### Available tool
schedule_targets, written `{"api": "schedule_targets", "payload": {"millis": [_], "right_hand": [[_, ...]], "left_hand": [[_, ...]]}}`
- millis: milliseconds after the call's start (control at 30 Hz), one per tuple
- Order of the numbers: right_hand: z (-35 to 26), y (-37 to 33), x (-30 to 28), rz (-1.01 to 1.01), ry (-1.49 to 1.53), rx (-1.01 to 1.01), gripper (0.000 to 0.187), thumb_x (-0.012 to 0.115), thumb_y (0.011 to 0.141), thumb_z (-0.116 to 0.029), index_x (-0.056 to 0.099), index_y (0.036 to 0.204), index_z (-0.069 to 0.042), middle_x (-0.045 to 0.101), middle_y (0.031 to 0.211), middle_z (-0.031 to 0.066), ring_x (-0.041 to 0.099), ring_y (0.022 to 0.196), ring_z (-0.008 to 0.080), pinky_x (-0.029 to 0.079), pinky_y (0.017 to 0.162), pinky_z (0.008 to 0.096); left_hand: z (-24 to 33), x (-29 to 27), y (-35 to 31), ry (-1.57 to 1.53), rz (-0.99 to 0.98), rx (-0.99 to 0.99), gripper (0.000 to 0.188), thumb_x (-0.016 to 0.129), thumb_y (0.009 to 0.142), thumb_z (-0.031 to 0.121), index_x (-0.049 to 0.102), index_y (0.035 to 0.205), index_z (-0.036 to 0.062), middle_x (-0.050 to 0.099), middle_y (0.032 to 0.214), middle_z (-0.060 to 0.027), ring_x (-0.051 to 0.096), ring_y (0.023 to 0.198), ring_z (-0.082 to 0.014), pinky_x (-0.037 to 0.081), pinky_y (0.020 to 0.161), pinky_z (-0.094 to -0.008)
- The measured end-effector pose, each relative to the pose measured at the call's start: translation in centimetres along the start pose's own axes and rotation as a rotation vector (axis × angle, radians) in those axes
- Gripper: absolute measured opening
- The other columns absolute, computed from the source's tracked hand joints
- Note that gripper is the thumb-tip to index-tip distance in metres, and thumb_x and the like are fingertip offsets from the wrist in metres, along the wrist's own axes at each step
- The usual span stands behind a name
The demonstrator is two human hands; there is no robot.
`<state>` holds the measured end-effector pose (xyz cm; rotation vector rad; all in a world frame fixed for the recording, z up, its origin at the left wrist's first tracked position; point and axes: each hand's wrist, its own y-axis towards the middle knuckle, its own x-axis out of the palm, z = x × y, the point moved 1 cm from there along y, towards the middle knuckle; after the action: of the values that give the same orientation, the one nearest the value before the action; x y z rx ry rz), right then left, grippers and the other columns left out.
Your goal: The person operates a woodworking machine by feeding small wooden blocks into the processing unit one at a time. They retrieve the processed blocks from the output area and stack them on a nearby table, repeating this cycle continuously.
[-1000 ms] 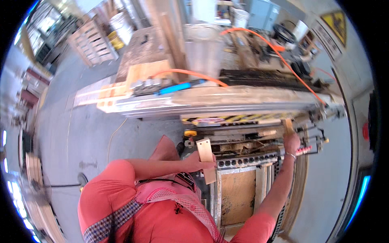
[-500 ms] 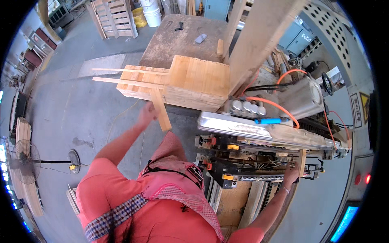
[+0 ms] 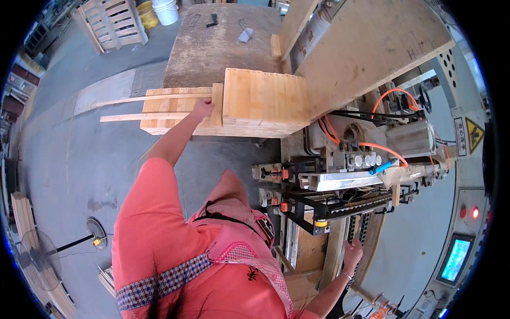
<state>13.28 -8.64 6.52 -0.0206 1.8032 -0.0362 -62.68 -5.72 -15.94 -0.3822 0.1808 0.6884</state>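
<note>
Fingers of left hand [image 3: 202,108] at wooden block [image 3: 218,115]; grip partly hidden.

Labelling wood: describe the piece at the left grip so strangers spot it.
Start at the brown worktable up top; along its near edge stand a taller wood stack and, left of it, a lower stack. The short board is at the lower one's right end, touched by the left grip. Unlike the thin strips jutting left, it runs front to back.
</note>
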Motion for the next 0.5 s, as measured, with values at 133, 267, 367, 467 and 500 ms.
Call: {"api": "schedule_targets", "payload": {"millis": [133, 267, 367, 467, 500], "right_hand": [[3.6, -5.5, 1.7, 0.006, 0.039, 0.105, 0.034, 0.070, 0.068, -0.013, 0.060, 0.096, 0.002, 0.062, 0.082, 0.0146, 0.059, 0.073, 0.0264, 0.047, 0.066, 0.0348], [2.6, -9.9, 1.7, -0.116, -0.038, 0.305, 0.041, 0.070, 0.071, -0.017, 0.059, 0.105, 0.003, 0.062, 0.097, 0.0208, 0.060, 0.089, 0.0287, 0.047, 0.078, 0.0340], [3.0, -11.8, 2.6, 0.045, 0.087, 0.338, 0.033, 0.063, 0.075, -0.024, 0.062, 0.099, -0.002, 0.063, 0.100, 0.0162, 0.060, 0.093, 0.0288, 0.047, 0.081, 0.0365], [1.7, -11.3, 1.4, -0.138, -0.083, 0.345, 0.038, 0.062, 0.075, -0.030, 0.061, 0.101, -0.002, 0.060, 0.105, 0.0166, 0.055, 0.098, 0.0343, 0.044, 0.086, 0.0392], [3.1, -12.2, 2.0, -0.109, -0.048, 0.328, 0.035, 0.062, 0.075, -0.030, 0.062, 0.097, -0.003, 0.060, 0.101, 0.0173, 0.055, 0.096, 0.0360, 0.044, 0.084, 0.0420]], "left_hand": [[-1.3, 1.4, 1.5, -0.077, -0.064, -0.082, 0.014, 0.056, 0.078, 0.017, 0.065, 0.079, 0.0066, 0.054, 0.059, 0.0004, 0.050, 0.051, -0.0088, 0.040, 0.047, -0.0265], [-2.0, 3.8, 4.7, -0.348, -0.272, -0.006, 0.004, 0.053, 0.082, 0.013, 0.057, 0.081, 0.0131, 0.045, 0.059, 0.0050, 0.046, 0.051, -0.0102, 0.040, 0.044, -0.0266], [-5.2, 3.8, 8.5, -0.302, -0.399, -0.006, 0.013, 0.055, 0.080, 0.013, 0.057, 0.092, 0.0084, 0.053, 0.073, 0.0000, 0.051, 0.064, -0.0144, 0.043, 0.055, -0.0283], [-7.6, -0.6, 11.2, 0.425, -0.290, 0.381, 0.025, 0.057, 0.079, 0.016, 0.057, 0.100, 0.0022, 0.059, 0.084, -0.0071, 0.056, 0.075, -0.0211, 0.045, 0.067, -0.0310], [-8.5, -1.2, 11.8, 0.718, -0.265, 0.508, 0.029, 0.057, 0.079, 0.017, 0.057, 0.102, 0.0001, 0.061, 0.088, -0.0095, 0.057, 0.079, -0.0233, 0.046, 0.070, -0.0318]]}}
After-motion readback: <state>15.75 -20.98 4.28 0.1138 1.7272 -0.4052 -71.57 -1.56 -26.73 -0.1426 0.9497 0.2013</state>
